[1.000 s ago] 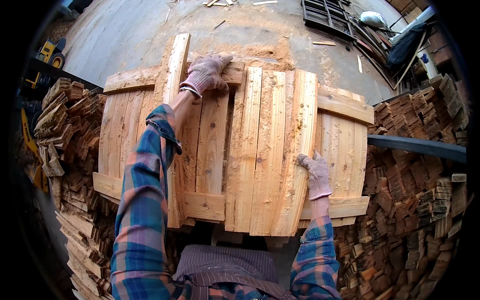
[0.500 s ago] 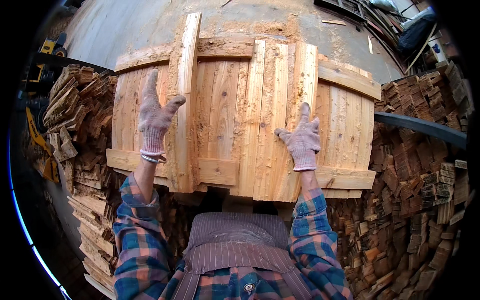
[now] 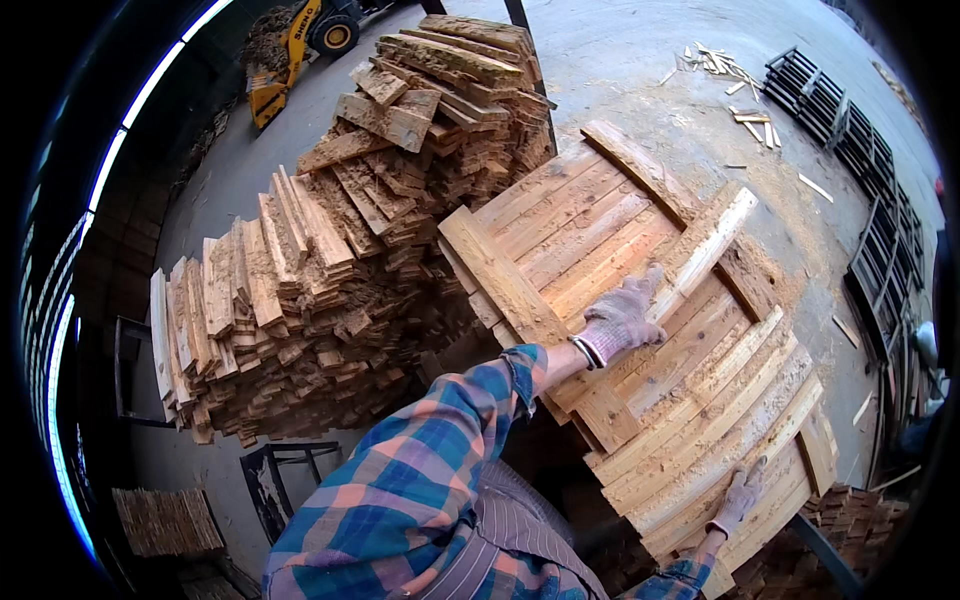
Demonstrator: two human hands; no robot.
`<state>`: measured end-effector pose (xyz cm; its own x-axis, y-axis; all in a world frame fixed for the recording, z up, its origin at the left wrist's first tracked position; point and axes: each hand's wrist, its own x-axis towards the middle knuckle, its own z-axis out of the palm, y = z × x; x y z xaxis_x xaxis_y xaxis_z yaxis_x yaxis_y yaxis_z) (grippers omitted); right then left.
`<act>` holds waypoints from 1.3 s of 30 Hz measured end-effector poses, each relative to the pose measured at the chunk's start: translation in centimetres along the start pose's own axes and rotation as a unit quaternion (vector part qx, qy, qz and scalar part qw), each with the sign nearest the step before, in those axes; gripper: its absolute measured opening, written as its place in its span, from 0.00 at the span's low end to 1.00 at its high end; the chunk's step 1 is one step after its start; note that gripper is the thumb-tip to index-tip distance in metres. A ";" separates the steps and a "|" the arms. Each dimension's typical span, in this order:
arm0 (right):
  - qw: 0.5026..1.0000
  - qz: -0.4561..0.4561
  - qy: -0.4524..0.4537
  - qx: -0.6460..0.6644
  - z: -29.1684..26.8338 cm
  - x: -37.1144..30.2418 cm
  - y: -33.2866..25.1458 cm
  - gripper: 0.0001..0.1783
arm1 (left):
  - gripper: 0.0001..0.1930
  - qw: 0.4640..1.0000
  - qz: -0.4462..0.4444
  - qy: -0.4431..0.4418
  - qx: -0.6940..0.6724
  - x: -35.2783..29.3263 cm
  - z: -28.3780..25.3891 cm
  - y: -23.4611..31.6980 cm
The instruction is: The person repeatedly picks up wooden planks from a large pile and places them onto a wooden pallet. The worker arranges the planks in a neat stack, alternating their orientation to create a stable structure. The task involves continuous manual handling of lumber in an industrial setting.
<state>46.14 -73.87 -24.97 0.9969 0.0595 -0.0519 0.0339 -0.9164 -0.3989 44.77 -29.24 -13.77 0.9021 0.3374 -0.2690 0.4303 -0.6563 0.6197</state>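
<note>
My left hand (image 3: pixel 618 320), in a pale, dusty knit glove, rests at the lower part of a loose raised plank (image 3: pixel 708 245). Its fingers point up along the wood and the thumb is spread to the side. That plank lies across a panel of side-by-side boards (image 3: pixel 575 235) with crosswise battens. On the panel's right half lie several sawdust-covered planks (image 3: pixel 700 430). My right hand (image 3: pixel 740 497), gloved alike, lies with extended fingers on the planks near the right end. Neither hand is plainly wrapped round a board.
A tall stack of rough boards (image 3: pixel 340 270) stands at the left, close to the panel. More stacked wood (image 3: pixel 865 530) is at the lower right, beside a dark metal bar (image 3: pixel 828 555). A yellow loader (image 3: pixel 300 45) and black metal frames (image 3: pixel 840 130) stand farther off.
The view has swung left, bringing the tall board stack into full sight. My left hand has come onto the loose plank from beside it; my right hand is still at the panel's right part.
</note>
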 end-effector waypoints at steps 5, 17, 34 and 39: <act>0.996 -0.083 -0.007 0.005 -4.0 1.7 -11.1 0.28 | 0.51 0.995 -0.038 -0.021 -0.090 -2.7 -3.0 -1.4; 0.689 -0.467 -0.448 0.327 15.8 -14.5 -68.5 0.40 | 0.30 0.653 -0.180 0.591 -0.438 -31.1 -19.3 -35.5; 0.767 -0.521 -0.370 -0.058 27.3 -39.1 -95.8 0.46 | 0.34 0.816 -0.346 0.429 0.173 -38.1 -30.5 -50.2; 0.635 -0.330 -0.661 0.224 33.0 -32.5 -95.4 0.47 | 0.32 0.801 -0.347 0.450 0.187 -38.4 -30.2 -50.4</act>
<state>8.15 24.65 -15.44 -0.1659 0.9245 -0.3432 0.0942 -0.3316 -0.9387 -12.52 11.25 -12.46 0.1241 0.9482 0.2924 0.9501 -0.1986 0.2407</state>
